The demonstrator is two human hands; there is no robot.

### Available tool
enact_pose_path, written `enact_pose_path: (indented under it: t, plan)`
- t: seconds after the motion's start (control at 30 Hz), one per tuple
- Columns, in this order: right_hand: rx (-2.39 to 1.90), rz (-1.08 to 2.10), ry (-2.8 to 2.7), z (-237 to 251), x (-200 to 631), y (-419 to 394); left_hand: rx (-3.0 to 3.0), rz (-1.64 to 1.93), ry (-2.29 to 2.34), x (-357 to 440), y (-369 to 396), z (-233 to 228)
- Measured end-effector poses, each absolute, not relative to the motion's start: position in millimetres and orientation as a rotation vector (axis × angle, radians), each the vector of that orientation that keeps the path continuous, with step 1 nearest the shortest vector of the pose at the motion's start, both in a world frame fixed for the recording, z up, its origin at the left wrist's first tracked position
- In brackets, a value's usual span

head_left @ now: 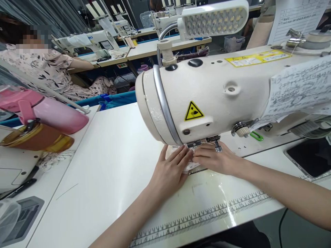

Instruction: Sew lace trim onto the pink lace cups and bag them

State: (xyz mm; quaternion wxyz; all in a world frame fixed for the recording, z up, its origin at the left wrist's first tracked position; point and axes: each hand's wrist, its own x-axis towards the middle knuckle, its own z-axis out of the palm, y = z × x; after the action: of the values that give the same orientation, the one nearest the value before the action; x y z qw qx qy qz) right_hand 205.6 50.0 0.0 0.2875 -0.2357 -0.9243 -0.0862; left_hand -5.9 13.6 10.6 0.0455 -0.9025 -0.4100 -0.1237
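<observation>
A white sewing machine [214, 89] stands across the table, its head over both hands. Beneath it lies a small piece of white patterned fabric [190, 166], mostly covered by my fingers and the machine. My left hand [169, 167] rests flat on the fabric's left side, fingers stretched toward the needle area. Close beside it, my right hand [213, 158] has its fingers curled together at the fabric's right edge, near the presser foot. The needle itself is hidden behind the machine head and hands.
A ruler strip [201, 218] runs along the table's front edge. At right lies a phone [310, 156], with a green thread snipper [256, 136] behind it. A pink bottle [51, 110] and an amber cup [38, 137] stand left. Another person [51, 69] sits beyond them.
</observation>
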Motion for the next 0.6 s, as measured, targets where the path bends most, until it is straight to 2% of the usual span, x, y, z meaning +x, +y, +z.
enact_pose_path:
  t: [0.27,0.47,0.6]
  plan:
    - [-0.598,-0.118,-2.535,-6.9,210.5,62.3,-2.709,-0.372,-1.292,-2.3,13.2,7.5]
    - [-0.659,-0.118,-2.502,-5.3,211.8,63.0,-2.668,-0.357,-1.319,1.5,12.4,6.0]
    - [-0.655,-0.190,-2.440,-2.8,212.2,61.9,-2.681,-0.412,-1.176,0.4,11.6,3.2]
